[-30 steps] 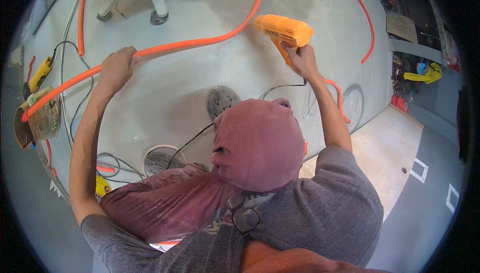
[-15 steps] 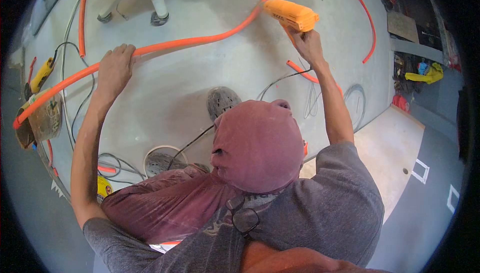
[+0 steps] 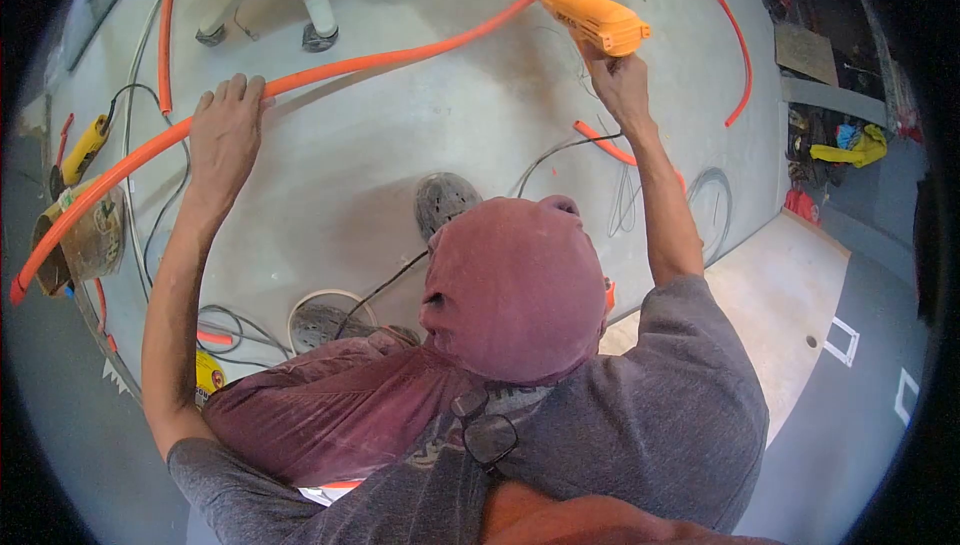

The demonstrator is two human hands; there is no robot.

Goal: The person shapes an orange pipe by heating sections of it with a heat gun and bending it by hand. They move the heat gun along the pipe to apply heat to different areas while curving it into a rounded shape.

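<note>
Fingers [image 3: 235, 92] of the left hand [image 3: 225, 135] close over the long orange conduit [image 3: 400, 53], which arcs just above the concrete floor [image 3: 380, 155]. The right hand [image 3: 622, 85] grips the orange drill [image 3: 595, 17] by its handle, near the conduit's far end. The conduit is probably light, springy and smooth, and best held mid-span.

Bright, soft, even daylight; the concrete floor [image 3: 400, 145] looks pale and slightly washed out toward 12 o'clock, and the orange conduit [image 3: 400, 55] throws only a faint shadow just beneath itself. Heavy fisheye: black vignette all round the rim, widest at 3 and 9 o'clock, with lines bending there. Centre is sharp, the orange drill [image 3: 600, 20] at 1 o'clock is crisp, and the edges are softer and dimmer.
</note>
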